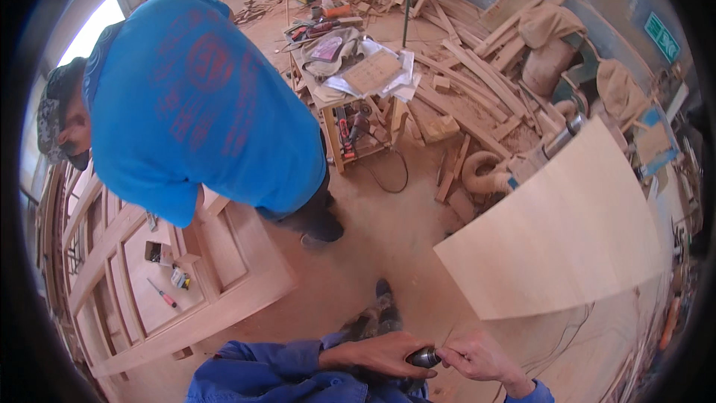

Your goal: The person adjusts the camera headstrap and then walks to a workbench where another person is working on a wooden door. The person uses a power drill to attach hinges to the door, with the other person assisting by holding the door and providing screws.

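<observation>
Close to my body, my left hand [377, 354] is wrapped round a black-and-silver cylindrical tool [424, 358] that looks like the chuck end of a power drill. Most of its body is hidden behind my hand and sleeve. My right hand [481, 358] comes in from the right and pinches at the tool's front tip; whatever sits between those fingers is too small to make out. To the left, a panelled wooden door [246, 302] lies flat, with a red-handled screwdriver [162, 292], a tape measure [180, 278] and a small open box [158, 253] on it.
A person in a blue shirt [201, 104] bends over the door. At right stands a large pale board [559, 231]. A small wooden stand [332, 97] ahead holds papers, cloth and tools. Timber offcuts [477, 89] and a ribbed hose [481, 172] lie beyond; cables [570, 336] trail at lower right.
</observation>
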A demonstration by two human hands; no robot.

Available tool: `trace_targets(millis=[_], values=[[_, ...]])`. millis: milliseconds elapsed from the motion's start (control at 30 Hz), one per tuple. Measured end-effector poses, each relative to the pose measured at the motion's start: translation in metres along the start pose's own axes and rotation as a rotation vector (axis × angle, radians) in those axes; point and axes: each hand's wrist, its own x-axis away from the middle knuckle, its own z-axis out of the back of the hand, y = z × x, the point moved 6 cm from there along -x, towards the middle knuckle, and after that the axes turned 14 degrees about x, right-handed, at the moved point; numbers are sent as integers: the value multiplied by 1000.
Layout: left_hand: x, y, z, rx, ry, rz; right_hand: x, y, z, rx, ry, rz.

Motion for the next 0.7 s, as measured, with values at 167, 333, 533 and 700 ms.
trace_targets(millis=[167,333,533,700], values=[[-69,25,65,-60,122,-57,-52,43,80,22,8,34],[-100,51,143,-30,274,26,-144,68,143,139,-68,187],[-138,52,258,216,482,63,-286,106,208,55,-206,305],[-173,72,369,212,704,45,-413,146,269,44,-267,448]])
